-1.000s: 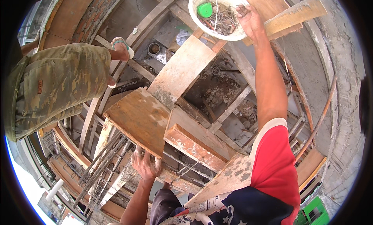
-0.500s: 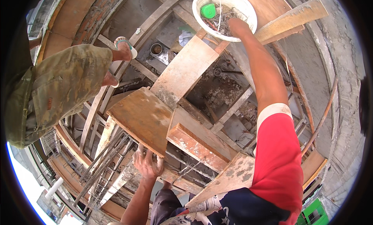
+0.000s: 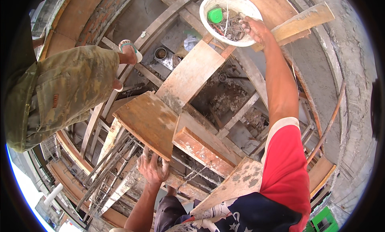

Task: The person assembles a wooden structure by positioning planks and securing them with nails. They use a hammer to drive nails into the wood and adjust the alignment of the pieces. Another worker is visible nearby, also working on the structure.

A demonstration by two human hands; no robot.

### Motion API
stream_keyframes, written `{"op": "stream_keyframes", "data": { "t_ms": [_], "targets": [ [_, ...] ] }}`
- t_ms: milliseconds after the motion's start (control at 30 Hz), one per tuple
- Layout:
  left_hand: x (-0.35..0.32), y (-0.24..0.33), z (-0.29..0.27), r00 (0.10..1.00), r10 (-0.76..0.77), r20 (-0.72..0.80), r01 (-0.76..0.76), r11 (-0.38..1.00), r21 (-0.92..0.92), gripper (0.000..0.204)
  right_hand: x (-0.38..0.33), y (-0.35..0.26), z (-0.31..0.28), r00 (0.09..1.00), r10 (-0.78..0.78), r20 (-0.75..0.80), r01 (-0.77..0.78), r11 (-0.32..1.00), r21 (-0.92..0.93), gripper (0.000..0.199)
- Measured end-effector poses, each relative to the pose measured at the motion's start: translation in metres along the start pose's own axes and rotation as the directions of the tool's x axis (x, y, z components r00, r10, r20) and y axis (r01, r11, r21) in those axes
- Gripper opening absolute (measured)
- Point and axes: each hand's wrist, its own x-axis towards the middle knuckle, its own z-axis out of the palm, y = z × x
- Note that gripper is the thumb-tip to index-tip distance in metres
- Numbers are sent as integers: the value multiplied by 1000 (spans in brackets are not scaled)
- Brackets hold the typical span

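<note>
The right hand (image 3: 256,30) is at the right side of a white bucket (image 3: 242,42), near the upper edge of the view. Its fingers are bent and drawn close together; whether anything is pinched between them cannot be told. The bucket contains a green object (image 3: 215,15) on its left side and a tangle of thin scraps (image 3: 232,29) — a pale strip (image 3: 227,15) crosses over them.

The left hand (image 3: 152,168) is at the lower edge of a brown board (image 3: 146,121), fingers spread and fingertips at that edge; whether it grips cannot be told. Metal rods (image 3: 110,164) lie to the left of this hand.

A pale board (image 3: 192,73) extends from the brown board toward the bucket. A rough plank (image 3: 304,23) lies just right of the bucket. At left stands another person — camouflage shorts (image 3: 76,91) and a sandal (image 3: 138,55) observed. An open can (image 3: 160,53) sits left of the pale board.
</note>
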Motion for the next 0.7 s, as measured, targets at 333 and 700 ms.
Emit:
{"op": "stream_keyframes", "data": {
  "t_ms": [333, 700],
  "targets": [
    [-1, 0, -1, 1000, -15, -1, 15, 1000, -26, 36, -8, 24, 45, 967, -237, 95, 64, -134, -989, 24],
    [0, 4, -9, 1000, -5, -9, 4, 999, -46, 37, -18, 16, 63, 983, -178, -51, -63, -65, -996, 26]
  ]
}}
